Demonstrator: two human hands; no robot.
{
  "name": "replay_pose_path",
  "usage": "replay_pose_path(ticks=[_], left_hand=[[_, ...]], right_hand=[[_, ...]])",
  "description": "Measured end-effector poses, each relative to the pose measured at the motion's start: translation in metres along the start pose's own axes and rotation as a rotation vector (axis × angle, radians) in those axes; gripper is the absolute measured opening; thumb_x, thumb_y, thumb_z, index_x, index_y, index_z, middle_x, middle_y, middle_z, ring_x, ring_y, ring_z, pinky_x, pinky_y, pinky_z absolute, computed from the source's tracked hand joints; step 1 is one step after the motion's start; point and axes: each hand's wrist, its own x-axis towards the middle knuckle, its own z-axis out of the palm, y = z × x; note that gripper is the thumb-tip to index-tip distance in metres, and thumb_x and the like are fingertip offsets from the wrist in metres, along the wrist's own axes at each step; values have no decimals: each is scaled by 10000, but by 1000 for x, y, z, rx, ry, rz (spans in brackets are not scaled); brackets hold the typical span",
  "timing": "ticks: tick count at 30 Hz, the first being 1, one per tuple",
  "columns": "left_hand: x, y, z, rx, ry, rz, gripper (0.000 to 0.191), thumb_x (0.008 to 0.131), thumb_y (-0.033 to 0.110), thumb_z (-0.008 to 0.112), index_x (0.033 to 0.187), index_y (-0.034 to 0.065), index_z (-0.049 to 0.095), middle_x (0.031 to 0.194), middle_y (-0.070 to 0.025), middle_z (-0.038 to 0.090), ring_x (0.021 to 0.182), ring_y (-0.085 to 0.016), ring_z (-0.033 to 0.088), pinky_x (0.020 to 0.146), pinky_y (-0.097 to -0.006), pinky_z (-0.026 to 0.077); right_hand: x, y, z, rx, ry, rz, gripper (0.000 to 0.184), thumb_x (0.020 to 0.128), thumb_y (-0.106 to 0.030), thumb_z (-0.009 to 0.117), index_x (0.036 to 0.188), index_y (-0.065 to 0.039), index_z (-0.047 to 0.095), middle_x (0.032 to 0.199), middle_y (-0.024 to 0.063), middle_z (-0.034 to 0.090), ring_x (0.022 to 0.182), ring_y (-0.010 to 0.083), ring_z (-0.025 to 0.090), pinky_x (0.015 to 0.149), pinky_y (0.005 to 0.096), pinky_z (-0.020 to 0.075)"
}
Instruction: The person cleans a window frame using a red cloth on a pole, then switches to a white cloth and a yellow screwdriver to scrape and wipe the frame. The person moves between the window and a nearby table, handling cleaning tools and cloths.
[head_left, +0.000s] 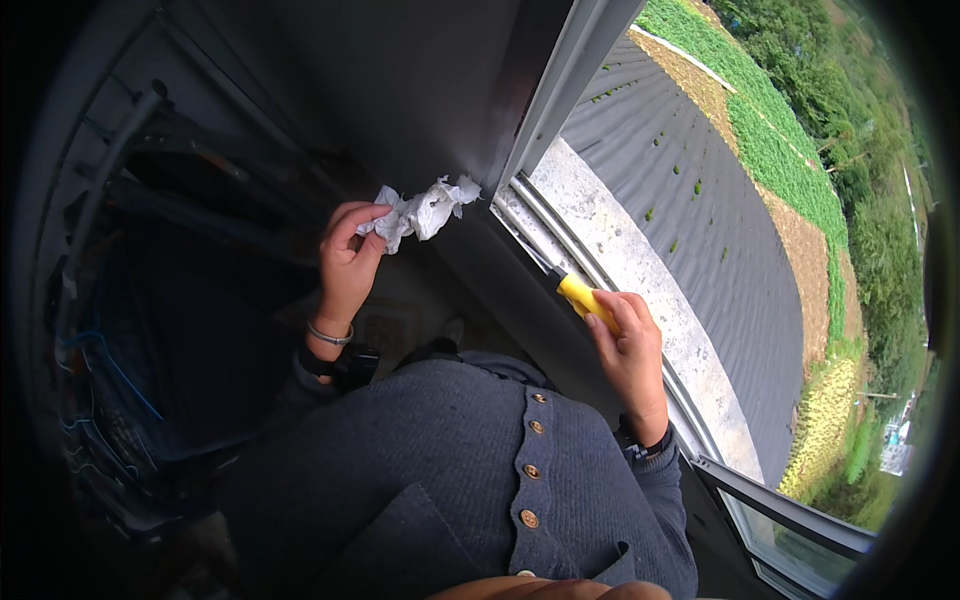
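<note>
Pinched between the thumb and fingers of my left hand (351, 251) is a crumpled white tissue (427, 212), held in front of the dark wall beside the window corner. My right hand (630, 341) grips the yellow handle of a screwdriver (585, 298). Its metal shaft points up and left along the window track (544, 229), near the corner of the frame. Dirt specks dot the track. Whether the screwdriver's tip touches the track I cannot tell.
An upright window frame (570, 82) rises beyond the track, and a sliding sash (787, 517) stands at lower right. Outside lie a pale concrete ledge (637, 247) and a grey corrugated roof (697, 217). Clothes on hangers (112, 390) hang in shadow at left.
</note>
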Motion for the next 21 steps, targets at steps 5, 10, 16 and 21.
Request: replay_pose_path(ticks=[5,10,16,21], left_hand=[[-1,-1,3,-50,-10,-15,275,811,-115,554,1050,-6,635,1068,-67,557,904,-135,575,767,-240,480],[3,-1,2,-18,-31,-29,258,838,-98,549,1071,-16,623,1093,-61,545,934,-135,564,797,-245,469],[6,1,3,-89,-52,-36,298,810,-130,545,1060,3,637,1063,-55,552,909,-125,570,771,-242,486],[5,2,7,-92,-84,-39,281,821,-125,543,1065,-15,629,1073,-61,546,910,-125,568,775,-234,483]], right_hand=[[28,12,32,257,28,56,293,886,-108,636,1160,-9,603,908,105,624,736,194,610,669,284,486],[2,24,12,735,299,470,306,930,-114,583,1184,56,580,899,57,607,659,74,553,640,226,458],[-58,14,-58,36,182,74,249,804,39,649,1051,7,644,953,120,609,833,219,610,705,278,477],[-88,4,-78,-219,149,187,248,792,20,672,1031,-39,651,927,123,611,715,229,631,608,314,500]])
